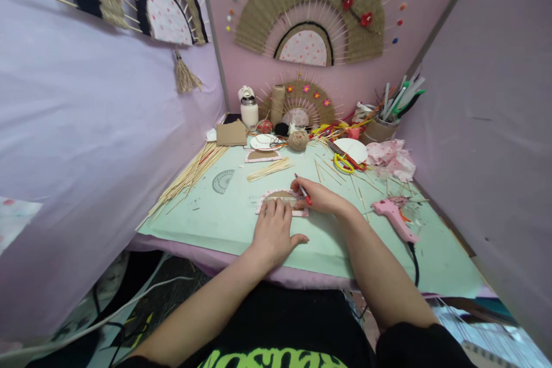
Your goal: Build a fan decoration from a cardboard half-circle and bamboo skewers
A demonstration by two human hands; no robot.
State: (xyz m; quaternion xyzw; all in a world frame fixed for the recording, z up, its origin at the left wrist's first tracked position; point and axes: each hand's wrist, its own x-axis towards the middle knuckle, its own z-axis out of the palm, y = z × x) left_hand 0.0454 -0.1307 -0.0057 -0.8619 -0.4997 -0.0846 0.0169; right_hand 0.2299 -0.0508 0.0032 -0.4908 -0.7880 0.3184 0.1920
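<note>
Near the front of the table lies a half-round cardboard piece (pixel 280 194) with a pink-spotted fabric border. A clear ruler (pixel 253 200) rests across it. My left hand (pixel 274 231) presses flat on the ruler and the piece, fingers stretched forward and thumb out to the right. My right hand (pixel 319 195) grips a red pen (pixel 307 198), whose dark end points up and to the left. The fingertips of this hand are at the right end of the piece, and partly hide the ruler there.
A clear protractor (pixel 223 182) and thin bamboo sticks (pixel 271 169) lie beyond my hands; more sticks (pixel 185 178) are piled left. At right are yellow-handled scissors (pixel 342 164) and a pink glue gun (pixel 394 218). A twine ball (pixel 298 140) and second half-round piece (pixel 263 156) sit farther back.
</note>
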